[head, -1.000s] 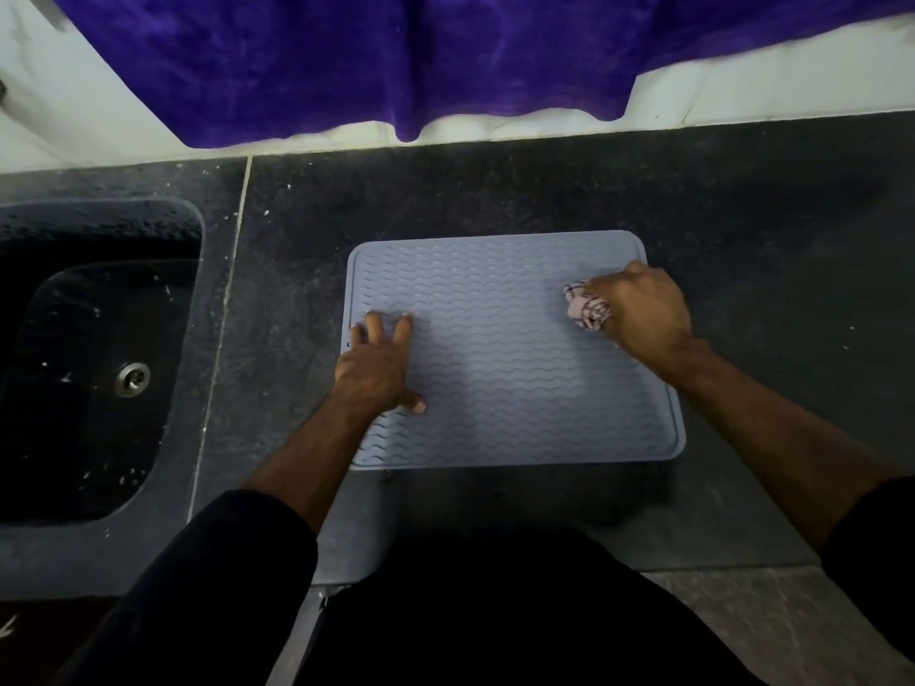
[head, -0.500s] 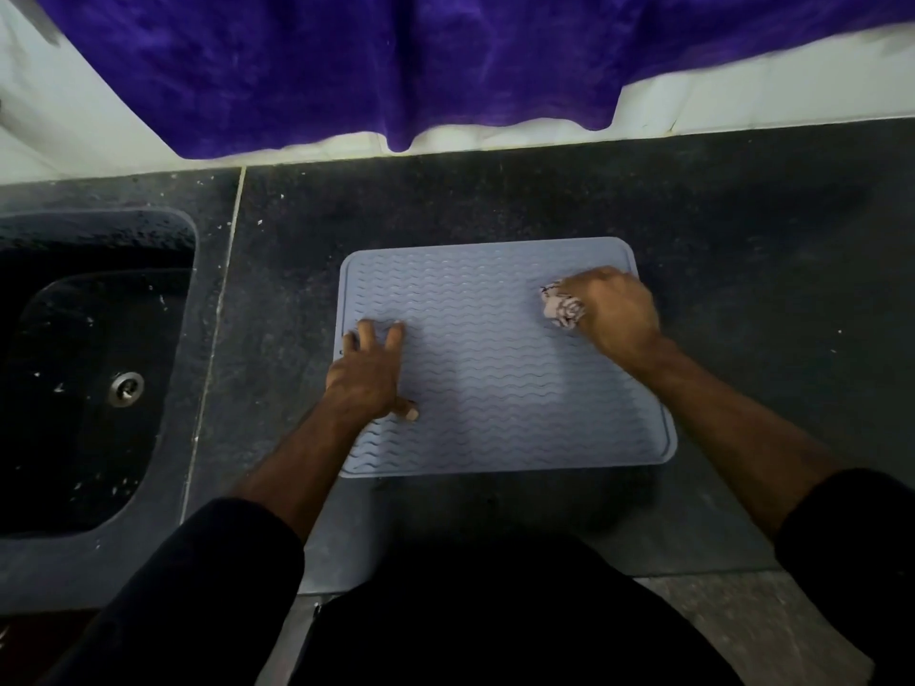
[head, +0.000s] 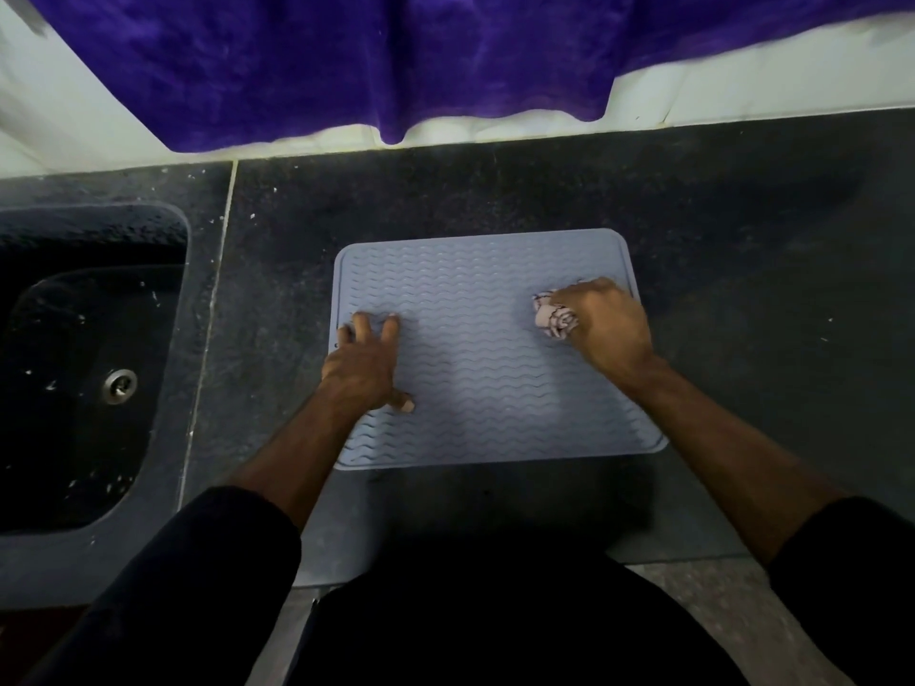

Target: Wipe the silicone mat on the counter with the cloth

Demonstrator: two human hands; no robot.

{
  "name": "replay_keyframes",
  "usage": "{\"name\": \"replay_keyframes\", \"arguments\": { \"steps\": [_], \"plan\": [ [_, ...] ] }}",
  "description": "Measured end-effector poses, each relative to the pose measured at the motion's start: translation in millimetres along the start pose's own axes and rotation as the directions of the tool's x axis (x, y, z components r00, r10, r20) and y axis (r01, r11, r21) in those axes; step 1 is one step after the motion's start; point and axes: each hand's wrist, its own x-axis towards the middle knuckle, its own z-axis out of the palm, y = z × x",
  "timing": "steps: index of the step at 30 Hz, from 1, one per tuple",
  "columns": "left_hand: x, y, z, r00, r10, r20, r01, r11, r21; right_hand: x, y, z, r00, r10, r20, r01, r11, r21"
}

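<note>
A grey-blue silicone mat [head: 485, 368] with wavy ridges lies flat on the dark counter [head: 544, 190]. My left hand [head: 366, 363] presses on the mat's left side, fingers spread and straight. My right hand [head: 609, 324] grips a bunched pink-and-white cloth [head: 552, 316] and holds it down on the mat's upper right part. Most of the cloth is hidden inside my fist.
A dark sink [head: 84, 368] with a metal drain [head: 119, 386] is sunk into the counter at the left. A purple towel [head: 346, 56] hangs over the white wall behind the counter. The counter's front edge runs just below the mat.
My right hand slid the cloth a little leftward along the mat's upper right, then back toward the right edge. My left hand has stayed pressed on the left side.
</note>
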Motion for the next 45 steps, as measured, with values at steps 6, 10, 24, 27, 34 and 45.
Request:
{"name": "replay_keyframes", "arguments": {
  "steps": [6,10,24,27,34,45],
  "plan": [
    [1,-1,1,1.000,0.005,-0.004,-0.005,1.000,0.003,-15,44,-17,0.991,0.129,-0.024,-0.128,0.991,0.028],
    [3,1,1,1.000,-0.011,-0.002,0.011,1.000,0.027,-8,23,-15,0.994,0.094,-0.056,-0.089,0.993,0.073],
    [6,-1,4,1.000,0.000,-0.008,0.000,1.000,0.020,-12,32,-14,0.989,0.145,-0.031,-0.145,0.989,0.007],
    [6,0,3,1.000,-0.007,-0.011,0.008,1.000,0.027,-1,9,-10,0.994,0.081,-0.067,-0.077,0.995,0.057],
    [4,-2,3,1.000,-0.010,-0.008,0.010,1.000,0.008,-9,18,-1,1.000,-0.009,-0.010,0.009,1.000,0.025],
    [-6,3,-3,1.000,-0.004,-0.023,0.005,0.999,0.044,13,-36,6,0.997,-0.017,-0.079,0.027,0.992,0.124]
  ]
}}
